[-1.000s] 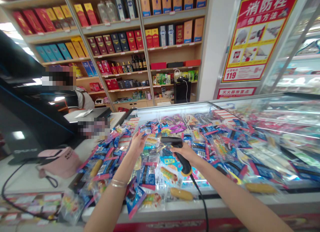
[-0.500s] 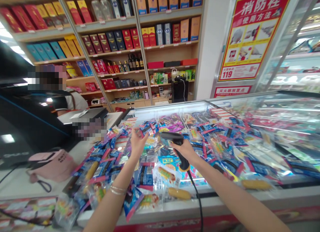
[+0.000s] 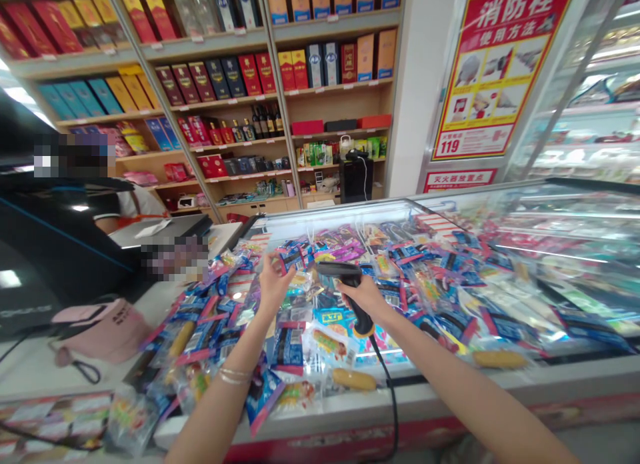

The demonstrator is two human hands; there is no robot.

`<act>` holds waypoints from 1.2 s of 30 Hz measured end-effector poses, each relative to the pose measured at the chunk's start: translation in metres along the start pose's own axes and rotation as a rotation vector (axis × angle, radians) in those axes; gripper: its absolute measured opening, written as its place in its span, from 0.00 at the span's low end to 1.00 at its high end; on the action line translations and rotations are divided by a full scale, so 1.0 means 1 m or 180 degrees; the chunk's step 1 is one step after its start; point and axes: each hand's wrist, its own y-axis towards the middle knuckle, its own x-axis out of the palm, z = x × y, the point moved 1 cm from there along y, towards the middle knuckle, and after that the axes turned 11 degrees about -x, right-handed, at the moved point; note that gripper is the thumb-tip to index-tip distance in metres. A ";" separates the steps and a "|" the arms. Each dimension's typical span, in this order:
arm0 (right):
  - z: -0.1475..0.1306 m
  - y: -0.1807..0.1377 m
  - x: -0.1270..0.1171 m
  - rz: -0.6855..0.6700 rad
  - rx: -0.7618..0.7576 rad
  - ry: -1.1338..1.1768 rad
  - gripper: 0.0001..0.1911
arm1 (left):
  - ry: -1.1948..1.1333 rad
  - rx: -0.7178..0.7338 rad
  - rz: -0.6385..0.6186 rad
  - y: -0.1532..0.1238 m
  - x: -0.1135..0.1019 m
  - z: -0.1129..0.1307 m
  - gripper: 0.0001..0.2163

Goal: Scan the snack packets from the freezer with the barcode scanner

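My right hand (image 3: pixel 364 296) is wrapped round the handle of a black barcode scanner (image 3: pixel 340 272), whose head points left toward my other hand. A black cable (image 3: pixel 387 371) hangs from the scanner's base. My left hand (image 3: pixel 275 283) pinches a small blue-and-pink snack packet (image 3: pixel 293 257) held up in front of the scanner head. Beneath both hands lie many loose packets on a glass-topped freezer. Among them are a blue-and-black packet (image 3: pixel 289 345), a clear-wrapped corn cob (image 3: pixel 354 379) near the front edge and a white pack with a corn picture (image 3: pixel 330 344).
A pink bag (image 3: pixel 103 327) stands on the white counter at left, beside a large black machine (image 3: pixel 45 251). Behind it is another person, partly hidden. Shelves of boxed bottles (image 3: pixel 217 81) line the back wall. The freezer's front rim (image 3: pixel 440 391) runs below my forearms.
My hands, the packet and the scanner keep nearly the same places. The whole view has shifted slightly. The person behind the machine has moved a little left.
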 end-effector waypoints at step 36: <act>0.006 -0.072 -0.300 0.2207 0.0562 0.1729 0.09 | 0.2529 0.0311 -0.0694 -0.120 0.238 0.060 0.23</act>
